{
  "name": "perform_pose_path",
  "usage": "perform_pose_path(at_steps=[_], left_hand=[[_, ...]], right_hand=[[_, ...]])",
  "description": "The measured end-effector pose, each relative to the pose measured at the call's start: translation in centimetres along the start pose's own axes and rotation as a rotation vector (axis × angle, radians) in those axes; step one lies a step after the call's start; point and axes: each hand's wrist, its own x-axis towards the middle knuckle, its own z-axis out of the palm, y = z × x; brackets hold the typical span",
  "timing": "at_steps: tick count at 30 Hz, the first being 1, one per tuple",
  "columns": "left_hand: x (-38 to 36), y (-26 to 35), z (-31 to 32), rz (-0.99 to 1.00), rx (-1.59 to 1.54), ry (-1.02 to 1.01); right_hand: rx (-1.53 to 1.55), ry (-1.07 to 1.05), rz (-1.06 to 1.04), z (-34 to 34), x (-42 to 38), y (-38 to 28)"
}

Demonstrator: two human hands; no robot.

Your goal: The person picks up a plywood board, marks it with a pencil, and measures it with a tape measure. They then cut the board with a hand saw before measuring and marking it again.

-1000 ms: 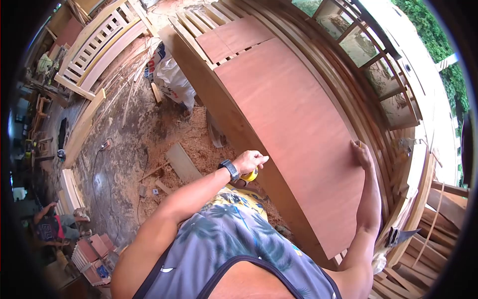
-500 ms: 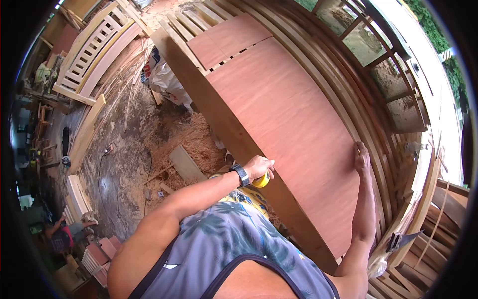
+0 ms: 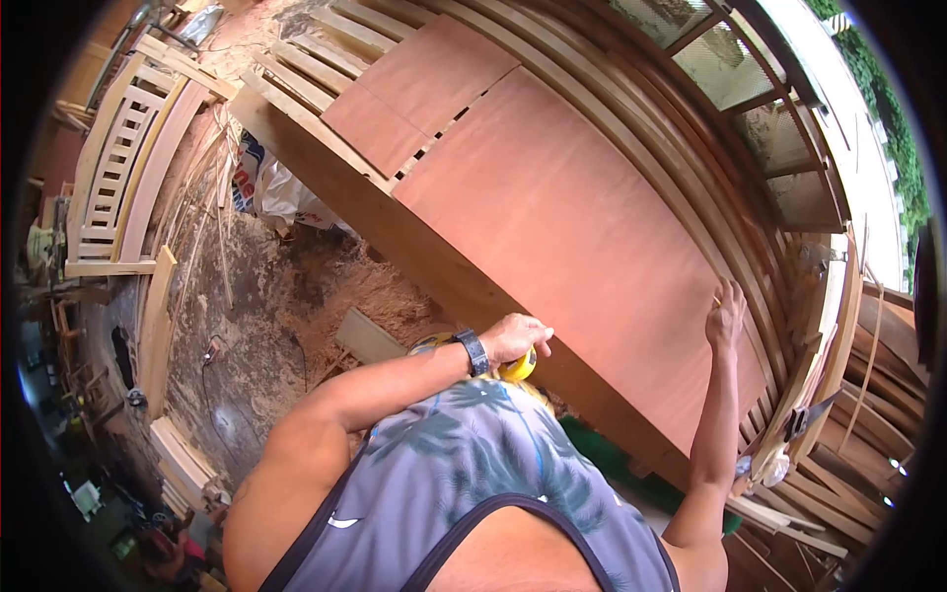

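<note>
From where I stand, the large reddish plywood panel (image 3: 562, 227) runs diagonally from the upper middle of the frame to the lower right, and it lies between and beyond the two hands. The left hand (image 3: 517, 338), with a dark watch (image 3: 472, 352) at its wrist, is at the panel's near edge in the middle of the frame. Its fingers are curled around a yellow tape measure (image 3: 520, 365), mostly hidden beneath the palm. The right hand (image 3: 727, 318) is over the panel's far side, right of centre, fingers partly bent; I cannot tell whether it grips anything.

A smaller reddish panel (image 3: 419, 94) lies just beyond the large one, a narrow gap between them. A long wooden board (image 3: 395, 247) borders their near side. A white printed bag (image 3: 286, 192) sits on the floor at upper left, near wood shavings (image 3: 370, 296), and a slatted wooden frame (image 3: 120, 163) stands farther left.
</note>
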Motion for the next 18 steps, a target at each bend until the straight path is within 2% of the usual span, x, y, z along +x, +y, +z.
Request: perform_pose_path(at_steps=[2, 3, 4, 5, 7, 8, 9, 10, 12, 13, 14, 18], left_hand=[[-1.5, 1.8, -4.4, 0.049, 0.023, -0.002], [-2.8, 3.2, -7.0, 0.116, 0.025, 0.047], [-4.3, 5.1, -9.7, 0.281, 0.081, 0.178], [-5.8, 7.6, -12.9, 0.292, 0.19, 0.308], [-6.7, 11.1, -20.4, 0.469, 0.539, 0.646], [-5.9, 11.5, -24.7, 0.651, 0.808, 0.899], [-6.1, 14.1, -28.2, 0.426, 0.938, 0.979], [-5.2, 15.4, -32.0, 0.355, 0.969, 1.02], [-3.2, 17.2, -38.5, 0.37, 1.154, 1.139], [-2.1, 18.2, -40.8, 0.377, 1.158, 1.128], [-1.3, 19.1, -42.5, 0.322, 1.194, 1.116], [-0.5, 22.0, -42.2, 0.152, 1.235, 1.049]], right_hand=[[0.132, 0.001, 0.114, -1.7, -3.0, -2.7], [0.197, -0.18, 0.269, -2.1, -5.1, -3.7], [0.26, -0.361, 0.425, -2.6, -7.2, -4.7], [0.299, -0.336, 0.354, -3.8, -9.2, -7.3], [0.375, -0.254, 0.269, -4.6, -11.8, -13.1], [0.411, -0.194, 0.259, -4.4, -12.9, -15.6], [0.389, -0.183, 0.214, -4.6, -13.0, -18.6], [0.366, -0.166, 0.17, -4.7, -12.1, -21.7], [0.332, -0.152, 0.021, -4.4, -9.7, -27.6], [0.352, -0.251, 0.049, -4.6, -8.1, -30.5], [0.373, -0.352, 0.078, -4.6, -6.7, -33.1], [0.383, -0.236, -0.153, -1.1, -1.7, -38.8]])
